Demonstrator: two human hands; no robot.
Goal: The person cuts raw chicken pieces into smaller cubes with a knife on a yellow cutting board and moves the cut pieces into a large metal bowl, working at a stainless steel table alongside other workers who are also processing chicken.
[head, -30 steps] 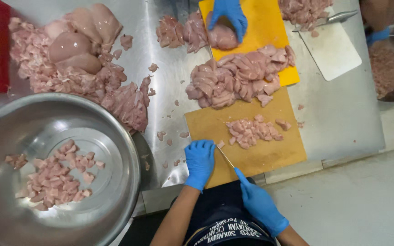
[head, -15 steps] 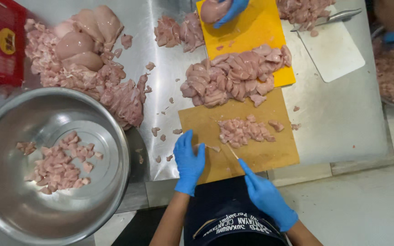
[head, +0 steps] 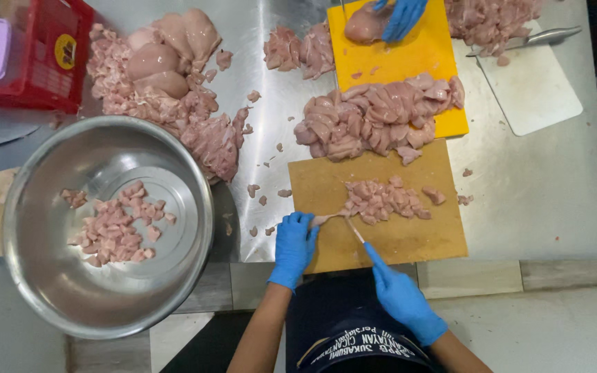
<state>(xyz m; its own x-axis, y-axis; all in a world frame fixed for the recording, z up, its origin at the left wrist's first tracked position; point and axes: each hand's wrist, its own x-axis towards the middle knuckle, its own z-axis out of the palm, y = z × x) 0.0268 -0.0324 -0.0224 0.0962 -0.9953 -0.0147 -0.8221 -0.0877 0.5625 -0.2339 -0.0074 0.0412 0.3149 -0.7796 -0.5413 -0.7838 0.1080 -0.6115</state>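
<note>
At lower centre, your left hand (head: 294, 246) is pinning a raw chicken strip (head: 327, 218) on the brown cutting board (head: 409, 238), its grip closed on it, while your right hand (head: 401, 297) is gripping a knife (head: 354, 231) tightly.

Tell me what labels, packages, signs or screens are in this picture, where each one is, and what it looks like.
Round label: on the side of the red plastic crate at top left; yellow with a dark mark.
Printed lettering: on the person's dark apron at bottom centre, between the arms; pale, curved rows.
No screens, signs or sealed packages show.
</note>
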